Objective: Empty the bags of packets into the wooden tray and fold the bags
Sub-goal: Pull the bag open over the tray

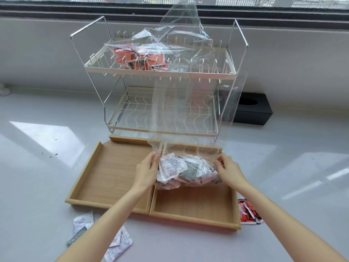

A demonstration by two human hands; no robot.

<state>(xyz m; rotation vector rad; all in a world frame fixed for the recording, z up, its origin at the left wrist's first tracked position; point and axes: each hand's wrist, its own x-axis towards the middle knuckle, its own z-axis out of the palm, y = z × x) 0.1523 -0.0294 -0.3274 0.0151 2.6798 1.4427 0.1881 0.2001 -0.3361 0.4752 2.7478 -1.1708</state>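
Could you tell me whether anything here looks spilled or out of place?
Yes. A few packets lie loose on the table outside the wooden tray: grey-white packets near its front left corner and red packets just past its right edge. Both hands grip the clear bag over the tray.

Two bare forearms and hands, head view.

Left hand point(146, 172): slim, no ring, no watch or band at the wrist behind it; forearm unsleeved to the frame edge. Right hand point(229, 171): likewise unadorned, short unpainted nails on the fingers, wrist bare, forearm unsleeved. No gloves, markings or jewellery visible.
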